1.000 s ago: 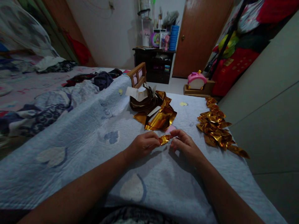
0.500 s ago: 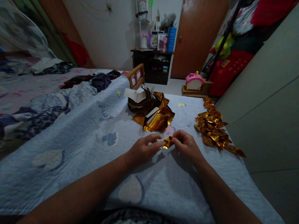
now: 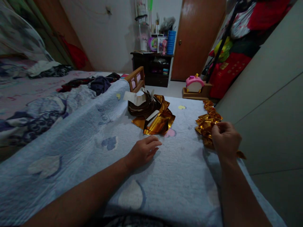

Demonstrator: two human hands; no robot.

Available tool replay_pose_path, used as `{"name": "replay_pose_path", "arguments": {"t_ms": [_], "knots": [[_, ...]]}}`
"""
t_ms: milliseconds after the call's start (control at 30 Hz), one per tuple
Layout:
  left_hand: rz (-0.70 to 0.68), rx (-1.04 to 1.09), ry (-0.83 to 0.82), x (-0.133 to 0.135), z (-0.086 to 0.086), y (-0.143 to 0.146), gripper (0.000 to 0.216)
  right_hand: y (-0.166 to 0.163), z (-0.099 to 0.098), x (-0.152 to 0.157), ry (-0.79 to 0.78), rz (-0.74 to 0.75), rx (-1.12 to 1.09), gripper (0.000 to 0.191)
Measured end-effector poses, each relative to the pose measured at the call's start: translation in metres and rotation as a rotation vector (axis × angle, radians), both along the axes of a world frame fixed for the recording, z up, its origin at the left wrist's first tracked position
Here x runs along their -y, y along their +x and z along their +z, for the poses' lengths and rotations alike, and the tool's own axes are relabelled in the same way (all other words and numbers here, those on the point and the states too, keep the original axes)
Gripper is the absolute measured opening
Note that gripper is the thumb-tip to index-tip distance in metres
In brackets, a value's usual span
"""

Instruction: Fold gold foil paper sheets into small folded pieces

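Note:
My left hand (image 3: 144, 150) rests low over the quilt (image 3: 175, 176), fingers loosely bent and apart, holding nothing. At the right side of the bed, my right hand (image 3: 226, 138) is over a row of folded gold foil pieces (image 3: 207, 126). Its thumb and forefinger are pinched on a folded gold foil piece, which blends with the row and is mostly hidden by the hand. Ahead of my left hand lie loose gold foil sheets (image 3: 159, 123). Beside them sits a dark, round stack of sheets (image 3: 139, 108) with white paper sticking up.
A wooden bed rail (image 3: 136, 78) stands at the quilt's far edge. Rumpled clothes (image 3: 100, 85) lie to the left. Beyond the bed are a dark cabinet (image 3: 150, 69), a door (image 3: 196, 41) and a pink toy (image 3: 194, 84). A pale panel (image 3: 272, 110) rises close along the right.
My right hand has carried the small gold foil piece from the middle of the quilt rightward to the row. My left hand no longer touches the foil and stays nearly in place.

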State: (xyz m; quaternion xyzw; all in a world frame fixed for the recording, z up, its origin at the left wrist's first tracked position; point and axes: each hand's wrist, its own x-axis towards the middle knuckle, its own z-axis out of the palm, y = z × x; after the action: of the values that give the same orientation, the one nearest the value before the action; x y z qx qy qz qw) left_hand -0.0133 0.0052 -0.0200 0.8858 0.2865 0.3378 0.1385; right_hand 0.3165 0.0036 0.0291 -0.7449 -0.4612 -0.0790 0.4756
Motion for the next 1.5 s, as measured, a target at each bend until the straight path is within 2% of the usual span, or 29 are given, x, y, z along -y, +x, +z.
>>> {"name": "replay_pose_path", "arguments": {"t_ms": [67,200,333,433,567,700,833,1000,1167,1367,1500], "knots": [[-0.010,-0.020,-0.011,0.000,0.001,0.000,0.024,0.016,0.000,-0.001,0.000,-0.123,0.018,0.013],[-0.013,-0.052,-0.027,0.000,0.002,0.000,0.022,0.036,-0.002,-0.002,-0.018,-0.249,0.033,0.014],[-0.023,-0.055,-0.031,0.000,0.002,-0.001,0.022,0.034,-0.002,-0.001,0.004,-0.251,0.043,0.017],[-0.031,-0.056,-0.025,0.000,0.003,-0.001,0.021,0.017,-0.002,-0.001,0.047,-0.142,0.038,0.017],[-0.025,-0.035,-0.046,0.000,0.004,0.000,0.019,-0.018,-0.011,0.000,0.081,0.170,0.075,0.014],[0.057,0.034,-0.033,-0.001,0.004,-0.001,0.016,-0.053,-0.022,0.004,-0.030,0.511,0.111,0.010],[0.188,0.087,-0.013,-0.006,0.002,-0.002,0.014,-0.075,-0.033,0.007,-0.142,0.713,0.118,0.010],[0.292,0.074,0.009,-0.011,-0.001,-0.001,0.020,-0.087,-0.045,0.005,-0.143,0.822,0.201,0.013],[0.291,0.015,0.028,-0.016,-0.007,0.007,0.037,-0.097,-0.048,0.003,-0.104,0.878,0.258,0.017],[0.233,-0.098,-0.065,-0.021,-0.017,0.012,0.046,-0.101,-0.049,0.003,-0.153,0.926,0.257,0.019],[0.205,-0.112,-0.182,-0.026,-0.012,0.014,0.048,-0.099,-0.052,0.002,-0.173,0.930,0.251,0.018]]}}
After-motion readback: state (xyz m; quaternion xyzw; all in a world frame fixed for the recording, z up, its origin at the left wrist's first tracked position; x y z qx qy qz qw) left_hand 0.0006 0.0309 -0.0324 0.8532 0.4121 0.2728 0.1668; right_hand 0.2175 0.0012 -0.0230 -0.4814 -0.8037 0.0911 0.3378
